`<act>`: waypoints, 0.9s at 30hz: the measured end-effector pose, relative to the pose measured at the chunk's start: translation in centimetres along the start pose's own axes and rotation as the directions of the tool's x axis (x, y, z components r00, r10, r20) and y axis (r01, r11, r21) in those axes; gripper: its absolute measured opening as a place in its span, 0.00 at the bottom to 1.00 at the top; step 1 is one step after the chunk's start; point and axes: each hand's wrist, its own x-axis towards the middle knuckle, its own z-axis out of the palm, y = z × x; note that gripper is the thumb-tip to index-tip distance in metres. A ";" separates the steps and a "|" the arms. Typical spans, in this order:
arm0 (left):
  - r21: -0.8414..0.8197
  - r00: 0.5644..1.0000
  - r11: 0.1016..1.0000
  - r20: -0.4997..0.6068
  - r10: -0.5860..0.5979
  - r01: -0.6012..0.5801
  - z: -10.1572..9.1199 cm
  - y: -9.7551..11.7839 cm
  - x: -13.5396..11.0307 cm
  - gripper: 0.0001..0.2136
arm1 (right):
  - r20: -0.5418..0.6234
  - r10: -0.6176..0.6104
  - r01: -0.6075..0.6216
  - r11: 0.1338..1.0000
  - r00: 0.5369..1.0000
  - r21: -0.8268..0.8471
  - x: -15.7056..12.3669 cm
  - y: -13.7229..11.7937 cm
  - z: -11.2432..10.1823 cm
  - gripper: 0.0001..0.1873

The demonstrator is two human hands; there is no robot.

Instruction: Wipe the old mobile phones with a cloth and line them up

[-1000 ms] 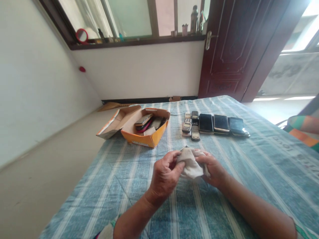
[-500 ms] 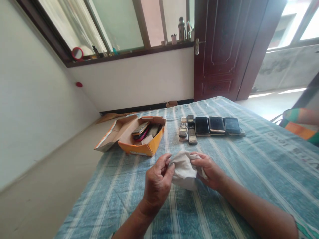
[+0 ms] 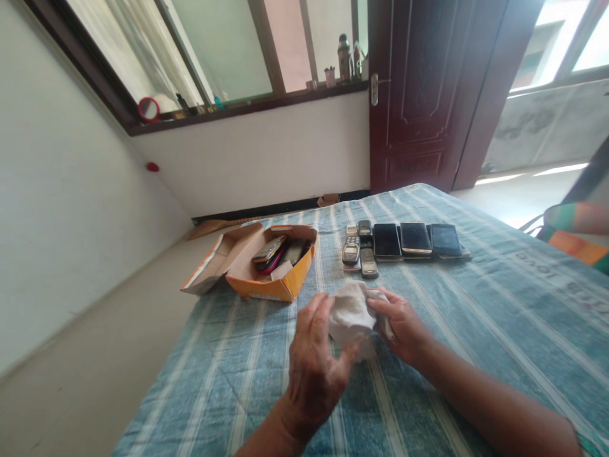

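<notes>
A crumpled white cloth (image 3: 351, 311) is gripped by my right hand (image 3: 402, 324), its fingers and thumb pinching the right side. At the cloth's left edge is my left hand (image 3: 316, 355), fingers spread and thumb apart, slightly blurred. Whether anything is wrapped inside the cloth is hidden. Beyond my hands several mobile phones lie in a row: small keypad phones (image 3: 351, 249) at the left, then a black touchscreen phone (image 3: 387, 240), a gold-edged phone (image 3: 415, 238) and a dark phone (image 3: 445, 240) at the right, some stacked on others.
An orange cardboard box (image 3: 295, 279) with its lid folded open stands left of the phones, holding several more phones (image 3: 270, 249). Everything rests on a blue striped cloth (image 3: 228, 374). A dark red door (image 3: 419, 95) and a window sill with bottles (image 3: 343, 58) are behind.
My left hand has loosened its pinch on the cloth and spread its fingers, turning its back upward. My right hand keeps hold of the cloth.
</notes>
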 end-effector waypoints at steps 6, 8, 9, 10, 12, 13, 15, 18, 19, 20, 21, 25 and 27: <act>-0.134 0.995 0.987 0.046 -0.087 0.092 0.5 -0.1 0.0 0.10 | 0.060 0.005 -0.002 0.999 0.998 -0.050 -0.8 0.2 0.7 0.13; -0.294 0.960 0.915 0.119 -0.254 0.278 0.2 -0.4 0.6 0.06 | 0.101 0.012 -0.005 0.998 0.995 -0.067 -0.8 0.3 0.7 0.15; -0.376 0.915 0.834 0.174 -0.365 0.404 0.1 -0.5 0.9 0.06 | 0.117 0.017 -0.008 0.997 0.993 -0.075 -0.8 0.4 0.7 0.16; -0.451 0.843 0.713 0.247 -0.478 0.537 -0.1 -0.6 1.3 0.06 | 0.126 0.025 -0.015 0.996 0.992 -0.084 -0.8 0.4 0.6 0.16; -0.562 0.664 0.404 0.399 -0.633 0.722 -0.3 -0.7 1.8 0.09 | 0.131 0.049 -0.036 0.995 0.990 -0.098 -0.8 0.5 0.5 0.17; -0.596 0.582 0.249 0.466 -0.666 0.763 -0.3 -0.6 2.1 0.10 | 0.130 0.061 -0.048 0.994 0.990 -0.101 -0.7 0.5 0.5 0.18; -0.637 0.469 0.009 0.559 -0.684 0.771 -0.3 -0.6 2.4 0.13 | 0.132 0.075 -0.061 0.993 0.988 -0.104 -0.6 0.5 0.5 0.18; -0.654 0.394 -0.146 0.603 -0.694 0.742 0.0 -0.7 2.5 0.16 | 0.148 0.064 -0.049 0.994 0.987 -0.101 -0.4 0.4 0.4 0.21; -0.657 0.384 -0.156 0.598 -0.704 0.737 0.1 -0.8 2.5 0.17 | 0.154 0.057 -0.043 0.995 0.986 -0.094 -0.4 0.3 0.4 0.22; -0.660 0.379 -0.154 0.589 -0.714 0.735 0.2 -1.0 2.4 0.17 | 0.162 0.052 -0.038 0.996 0.985 -0.087 -0.4 0.1 0.3 0.23; -0.663 0.379 -0.145 0.578 -0.723 0.735 0.3 -1.2 2.3 0.17 | 0.172 0.045 -0.032 0.996 0.984 -0.079 -0.4 -0.1 0.3 0.24; -0.673 0.412 -0.082 0.539 -0.735 0.735 0.7 -2.0 1.8 0.16 | 0.244 0.040 -0.011 0.993 0.969 -0.116 -0.6 -0.4 0.1 0.22; -0.681 0.423 -0.068 0.526 -0.738 0.729 0.8 -2.1 1.7 0.15 | 0.242 0.077 -0.034 0.984 0.967 -0.178 -0.7 -0.3 0.1 0.19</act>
